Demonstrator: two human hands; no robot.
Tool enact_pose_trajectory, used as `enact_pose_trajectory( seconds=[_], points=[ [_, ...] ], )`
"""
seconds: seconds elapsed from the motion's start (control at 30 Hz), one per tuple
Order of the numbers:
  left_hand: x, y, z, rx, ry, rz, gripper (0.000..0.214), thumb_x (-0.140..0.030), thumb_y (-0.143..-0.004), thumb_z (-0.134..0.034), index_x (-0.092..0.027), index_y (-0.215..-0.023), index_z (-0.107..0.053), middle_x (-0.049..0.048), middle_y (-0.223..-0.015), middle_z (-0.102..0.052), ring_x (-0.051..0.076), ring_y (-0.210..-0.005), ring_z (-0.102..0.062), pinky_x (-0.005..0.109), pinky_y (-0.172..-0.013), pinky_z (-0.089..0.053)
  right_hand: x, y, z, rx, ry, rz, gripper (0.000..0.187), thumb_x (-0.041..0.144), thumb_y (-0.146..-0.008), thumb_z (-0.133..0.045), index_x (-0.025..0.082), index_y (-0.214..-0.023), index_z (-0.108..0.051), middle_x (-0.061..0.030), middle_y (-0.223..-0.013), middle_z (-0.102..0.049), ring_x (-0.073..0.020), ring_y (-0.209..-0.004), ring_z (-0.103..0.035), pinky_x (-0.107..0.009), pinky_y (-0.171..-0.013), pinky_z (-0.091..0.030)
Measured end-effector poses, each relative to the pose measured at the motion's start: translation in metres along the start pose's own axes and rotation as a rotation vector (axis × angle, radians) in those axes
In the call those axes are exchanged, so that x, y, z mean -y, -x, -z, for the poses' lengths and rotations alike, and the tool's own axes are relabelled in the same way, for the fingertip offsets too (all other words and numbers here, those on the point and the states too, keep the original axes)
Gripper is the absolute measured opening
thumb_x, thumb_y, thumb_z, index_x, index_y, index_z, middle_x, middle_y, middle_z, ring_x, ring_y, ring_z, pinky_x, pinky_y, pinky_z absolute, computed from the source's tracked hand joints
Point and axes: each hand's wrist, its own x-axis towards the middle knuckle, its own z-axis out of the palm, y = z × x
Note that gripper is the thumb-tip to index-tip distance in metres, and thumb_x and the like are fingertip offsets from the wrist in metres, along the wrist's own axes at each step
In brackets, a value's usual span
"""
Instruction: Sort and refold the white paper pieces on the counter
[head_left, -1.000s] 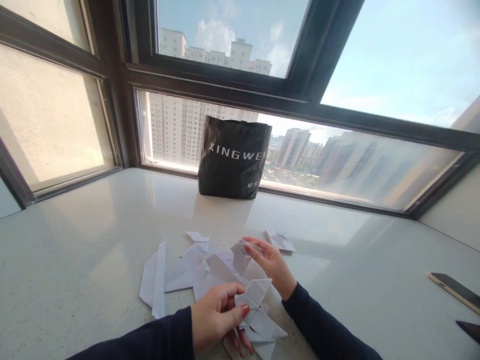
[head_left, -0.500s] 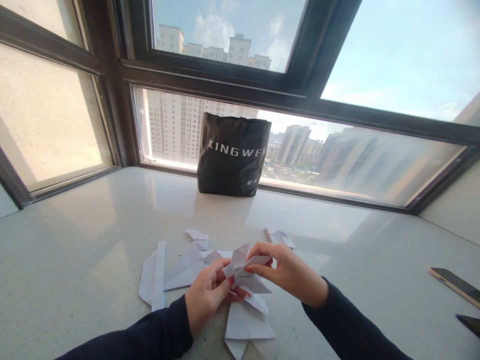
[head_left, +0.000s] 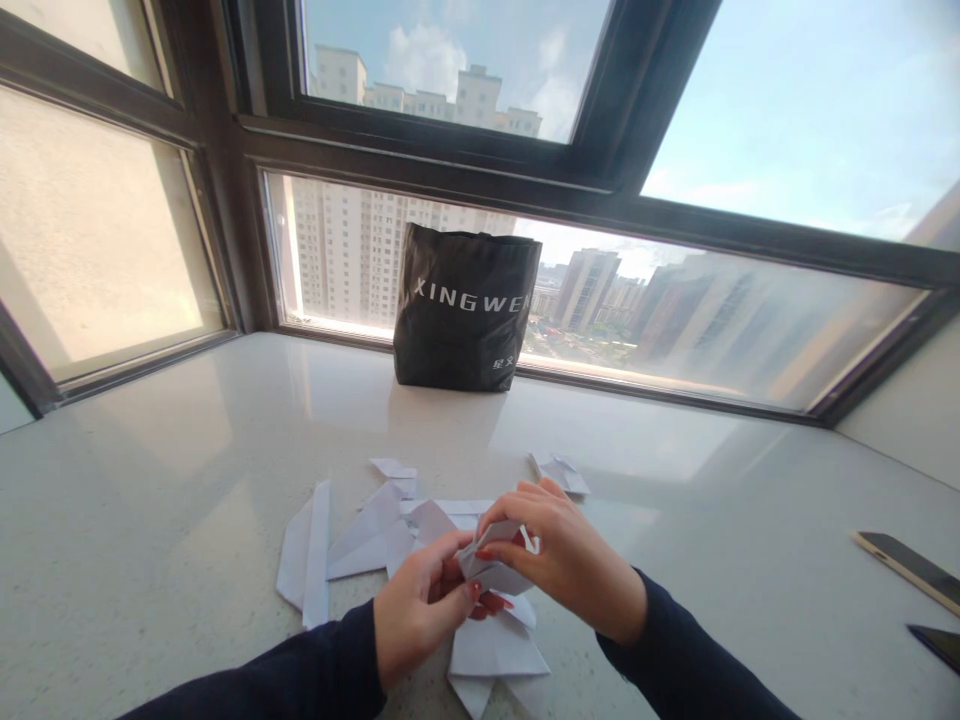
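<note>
Between my two hands is a small piece of folded white paper (head_left: 501, 577), partly covered by my fingers. My left hand (head_left: 426, 605) grips its left and lower edge, thumb in front. From the right, my right hand (head_left: 551, 545) pinches the upper flap between thumb and fingers. Just below the hands lies a larger folded paper (head_left: 499, 648) with a pointed lower end. A winged paper fold (head_left: 371, 535) rests left of them, beside a long-banded folded paper (head_left: 304, 560). Smaller paper folds lie behind, one at the left (head_left: 396, 472) and one at the right (head_left: 561, 474).
A black bag (head_left: 465, 310) with white lettering stands upright on the pale speckled countertop (head_left: 187, 500), against the window (head_left: 442, 180). At the right edge lie a flat phone-like object (head_left: 911, 572) and a dark pointed object (head_left: 937, 645), cut off by the frame.
My right hand has shifted slightly and turned over the folded paper. The upright flap that stood between the hands is now pressed down, and the paper looks more closed.
</note>
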Motion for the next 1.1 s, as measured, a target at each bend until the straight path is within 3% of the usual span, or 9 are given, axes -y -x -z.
enact_pose_trajectory(
  seconds=[0.17, 0.3, 0.37, 0.5, 0.6, 0.8, 0.9, 1.0, 1.1],
  points=[
    [0.002, -0.003, -0.001, -0.062, 0.048, 0.033, 0.053, -0.051, -0.065, -0.060, -0.011, -0.099, -0.050, 0.0081, -0.079, -0.063, 0.021, -0.073, -0.063, 0.026, -0.062, -0.046, 0.000, 0.002, -0.004, -0.065, -0.007, 0.048, 0.006, 0.021, -0.071, -0.063, 0.021, -0.076, -0.061, 0.0007, -0.068, -0.060, -0.0156, -0.067, -0.051, -0.032, -0.070, -0.034],
    [0.004, -0.006, 0.003, -0.117, 0.121, -0.002, 0.045, -0.047, -0.067, -0.061, -0.013, -0.092, -0.049, 0.0049, -0.075, -0.062, 0.020, -0.071, -0.064, 0.028, -0.065, -0.047, -0.005, 0.001, -0.006, -0.252, -0.141, 0.000, 0.032, 0.024, -0.073, -0.059, 0.021, -0.103, -0.051, -0.0039, -0.087, -0.057, -0.0171, -0.076, -0.051, -0.030, -0.067, -0.040],
    [0.005, -0.006, 0.004, -0.134, 0.132, -0.021, 0.041, -0.046, -0.068, -0.061, -0.014, -0.092, -0.049, 0.0047, -0.075, -0.062, 0.021, -0.073, -0.064, 0.029, -0.067, -0.047, -0.009, 0.000, -0.007, -0.277, -0.239, -0.053, 0.039, 0.030, -0.073, -0.059, 0.021, -0.109, -0.047, -0.0044, -0.090, -0.056, -0.0164, -0.075, -0.052, -0.028, -0.063, -0.042],
    [0.004, -0.003, 0.003, -0.109, 0.089, -0.059, 0.036, -0.044, -0.073, -0.057, -0.014, -0.092, -0.049, 0.0056, -0.076, -0.062, 0.021, -0.076, -0.063, 0.030, -0.070, -0.046, -0.015, -0.004, -0.009, -0.160, -0.372, -0.114, 0.018, 0.036, -0.073, -0.057, 0.019, -0.075, -0.058, 0.0005, -0.064, -0.058, -0.0133, -0.059, -0.051, -0.025, -0.053, -0.040],
    [0.001, -0.001, 0.001, -0.078, 0.079, -0.049, 0.037, -0.044, -0.071, -0.059, -0.014, -0.091, -0.050, 0.0055, -0.077, -0.062, 0.020, -0.075, -0.062, 0.029, -0.069, -0.046, -0.014, -0.005, -0.011, -0.131, -0.409, -0.120, 0.024, 0.034, -0.072, -0.057, 0.018, -0.056, -0.053, 0.0029, -0.052, -0.053, -0.0105, -0.051, -0.047, -0.023, -0.048, -0.037],
    [-0.002, -0.002, -0.002, -0.061, 0.014, 0.059, 0.045, -0.053, -0.067, -0.057, -0.010, -0.080, -0.057, 0.0052, -0.068, -0.061, 0.016, -0.063, -0.061, 0.023, -0.055, -0.043, -0.006, -0.002, -0.011, -0.123, -0.375, -0.130, 0.020, 0.028, -0.069, -0.061, 0.017, -0.055, -0.054, 0.0029, -0.052, -0.053, -0.0107, -0.053, -0.047, -0.022, -0.049, -0.036],
    [0.003, -0.002, -0.002, -0.034, 0.047, 0.112, 0.047, -0.055, -0.066, -0.056, -0.010, -0.078, -0.058, 0.0070, -0.069, -0.062, 0.017, -0.061, -0.061, 0.023, -0.053, -0.044, -0.013, -0.008, -0.009, -0.071, -0.437, -0.111, 0.024, 0.037, -0.077, -0.050, 0.016, -0.068, -0.059, 0.0005, -0.060, -0.057, -0.0116, -0.057, -0.050, -0.023, -0.052, -0.038],
    [0.006, -0.001, -0.001, 0.069, 0.077, 0.169, 0.044, -0.053, -0.067, -0.057, -0.011, -0.078, -0.059, 0.0055, -0.067, -0.062, 0.016, -0.059, -0.062, 0.021, -0.051, -0.045, -0.024, -0.028, -0.010, -0.001, -0.429, -0.104, 0.029, 0.036, -0.083, -0.040, 0.014, -0.086, -0.059, -0.0027, -0.070, -0.060, -0.0121, -0.062, -0.053, -0.022, -0.055, -0.040],
    [0.007, 0.002, 0.000, 0.178, 0.017, 0.206, 0.040, -0.050, -0.071, -0.054, -0.012, -0.081, -0.061, 0.0051, -0.069, -0.063, 0.014, -0.056, -0.061, 0.018, -0.049, -0.044, -0.026, -0.062, -0.020, 0.067, -0.302, -0.101, 0.021, 0.031, -0.077, -0.052, 0.014, -0.083, -0.063, -0.0027, -0.070, -0.061, -0.0127, -0.062, -0.052, -0.024, -0.058, -0.038]
  ],
)
